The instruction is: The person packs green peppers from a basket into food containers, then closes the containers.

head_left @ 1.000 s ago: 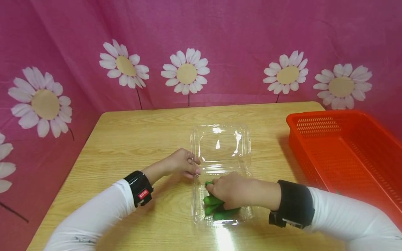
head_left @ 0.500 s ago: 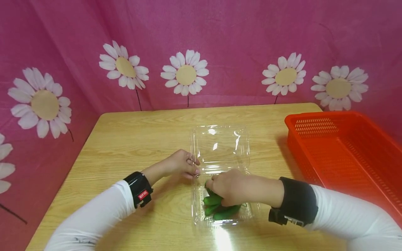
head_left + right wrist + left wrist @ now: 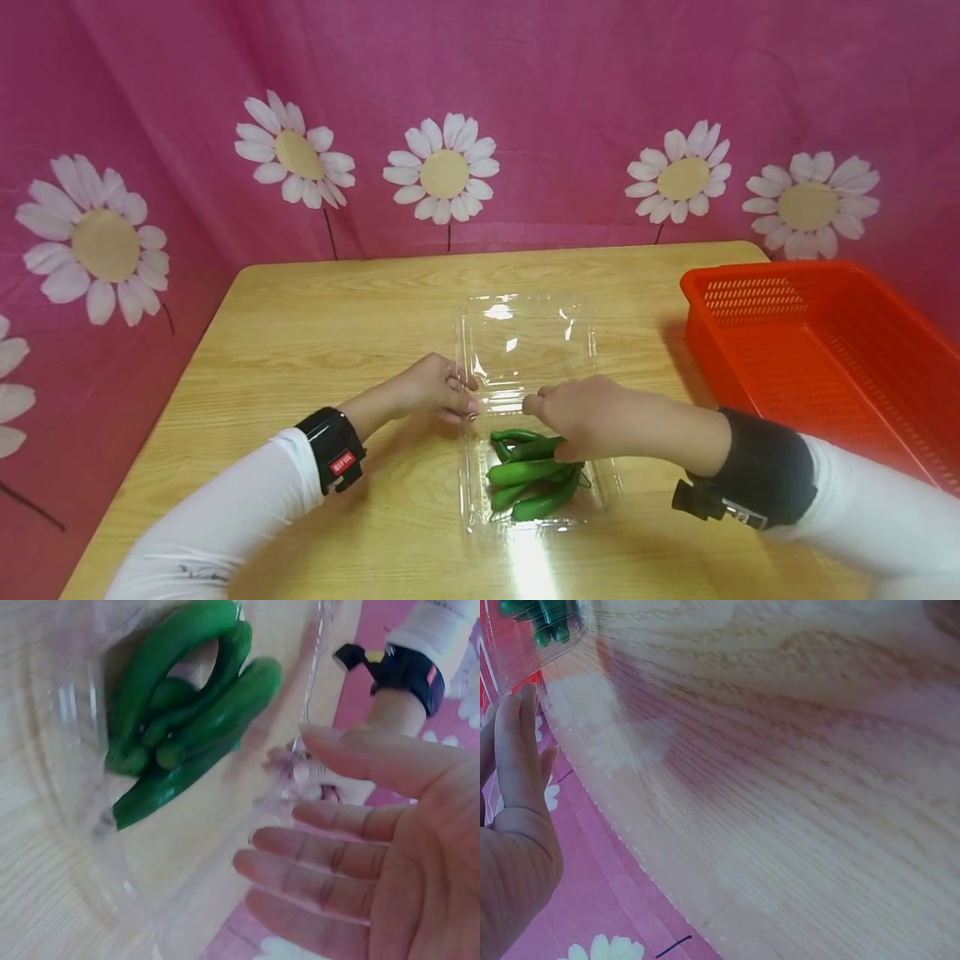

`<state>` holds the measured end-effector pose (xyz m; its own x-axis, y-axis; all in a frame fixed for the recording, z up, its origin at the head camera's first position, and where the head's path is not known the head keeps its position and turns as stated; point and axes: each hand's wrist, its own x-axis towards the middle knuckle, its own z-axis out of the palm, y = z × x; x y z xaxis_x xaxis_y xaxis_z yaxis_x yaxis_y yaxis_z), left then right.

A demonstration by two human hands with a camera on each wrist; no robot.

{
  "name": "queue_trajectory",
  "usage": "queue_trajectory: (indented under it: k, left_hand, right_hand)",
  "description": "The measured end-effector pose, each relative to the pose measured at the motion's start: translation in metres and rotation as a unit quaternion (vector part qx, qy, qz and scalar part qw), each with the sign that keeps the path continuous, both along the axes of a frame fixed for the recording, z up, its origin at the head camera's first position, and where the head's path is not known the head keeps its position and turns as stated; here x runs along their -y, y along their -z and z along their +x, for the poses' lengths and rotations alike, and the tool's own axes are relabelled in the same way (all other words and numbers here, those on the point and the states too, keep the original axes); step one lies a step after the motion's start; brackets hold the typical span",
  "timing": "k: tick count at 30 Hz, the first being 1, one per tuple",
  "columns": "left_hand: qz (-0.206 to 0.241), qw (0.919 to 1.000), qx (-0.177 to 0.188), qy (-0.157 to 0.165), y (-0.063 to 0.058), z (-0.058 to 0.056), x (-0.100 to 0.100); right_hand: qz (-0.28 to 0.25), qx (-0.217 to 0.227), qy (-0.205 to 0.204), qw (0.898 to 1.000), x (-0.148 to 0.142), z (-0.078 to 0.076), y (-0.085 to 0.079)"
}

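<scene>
A clear plastic clamshell container [image 3: 467, 492] lies on the table, its lid [image 3: 536, 354] folded back away from me. Several long green peppers [image 3: 525, 472] lie piled in the base, also visible in the right wrist view as smooth, curved peppers [image 3: 217, 712]. My left hand [image 3: 435, 387] pinches the container's left edge near the hinge, with its fingertips at the plastic. Over the base's far right part is my right hand [image 3: 600, 417], which overlaps the pepper ends in the head view. Its fingers are extended and the palm is bare in the right wrist view.
A red perforated plastic basket [image 3: 720, 350] stands on the right side of the wooden table [image 3: 322, 325]. Behind and to the left hangs a pink cloth [image 3: 555, 100] printed with white daisies.
My right hand has let go of a pepper and moved up and right, away from the pile, uncovering more peppers. The left hand stays at the container's edge.
</scene>
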<state>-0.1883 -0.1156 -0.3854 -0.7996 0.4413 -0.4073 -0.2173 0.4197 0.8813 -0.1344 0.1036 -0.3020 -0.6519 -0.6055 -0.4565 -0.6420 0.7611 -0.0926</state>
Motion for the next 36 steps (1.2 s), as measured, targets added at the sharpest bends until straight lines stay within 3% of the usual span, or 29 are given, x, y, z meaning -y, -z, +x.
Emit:
queue_trajectory:
  k: [5, 14, 28, 36]
  left_hand:
    - [-0.006, 1.0, -0.005, 0.0, -0.001, 0.002, 0.001]
    - [-0.01, 0.9999, 0.005, -0.002, -0.004, 0.001, 0.003]
    - [-0.021, 0.9997, -0.003, 0.011, -0.003, -0.002, 0.002]
    - [-0.018, 0.9998, 0.003, 0.006, -0.003, -0.001, 0.0]
  right_hand:
    - [-0.032, 0.025, 0.043, 0.998, -0.017, -0.004, -0.006]
    - [-0.048, -0.013, 0.047, 0.998, -0.06, -0.013, -0.017]
    - [-0.071, -0.052, 0.131, 0.987, -0.116, -0.02, -0.044]
    - [-0.063, -0.07, 0.146, 0.985, -0.151, -0.021, -0.042]
